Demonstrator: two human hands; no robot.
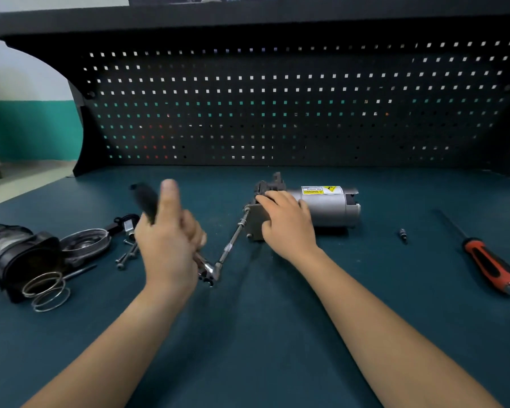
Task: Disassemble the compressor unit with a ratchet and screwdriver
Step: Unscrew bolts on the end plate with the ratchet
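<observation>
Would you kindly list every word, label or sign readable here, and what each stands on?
"WARNING", upside down, on the yellow-and-white sticker on the grey metal compressor cylinder.
Yellow hazard triangle, same sticker: symbol too small to tell.
Small print beside "WARNING": too blurred to read.

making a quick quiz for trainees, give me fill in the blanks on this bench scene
The left hand grips the chrome ratchet by its ___-coloured handle.
The right hand holds the grey cylindrical compressor unit, whose warning label is ___.
The red-and-black screwdriver lies untouched to the unit's ___.
Missing: black, yellow, right.
</observation>
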